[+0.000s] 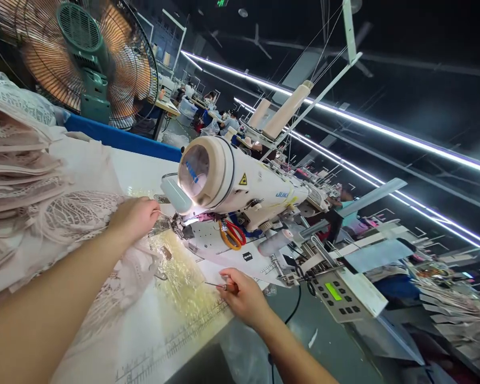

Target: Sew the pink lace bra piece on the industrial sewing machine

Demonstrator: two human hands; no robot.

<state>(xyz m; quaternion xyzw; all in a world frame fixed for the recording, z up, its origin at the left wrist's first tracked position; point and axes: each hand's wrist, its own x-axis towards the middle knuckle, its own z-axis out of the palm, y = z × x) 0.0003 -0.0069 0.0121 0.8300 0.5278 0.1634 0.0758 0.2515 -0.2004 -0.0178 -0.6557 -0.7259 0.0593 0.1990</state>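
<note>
A white JUKI sewing machine (264,186) stands on the table, its lamp lit over the needle area. Just left of the needle, my left hand (134,217) is closed in a pinch; what its fingertips hold is too fine to make out. My right hand (244,298), nearer the table's front edge, grips a slim pointed metal tool (212,284) with a brownish handle, its tip toward the left. Between the hands lies a crinkled clear-yellow plastic sheet (180,272). Pale pink lace fabric (76,216) spreads beneath and beside my left forearm.
Red-and-orange-handled scissors (232,234) and a black blade (247,256) lie by the machine. A thread cone (276,242) rests behind them. A control panel (338,296) is at right, a large fan (88,58) at upper left. Stacked lace pieces (16,170) fill the left side.
</note>
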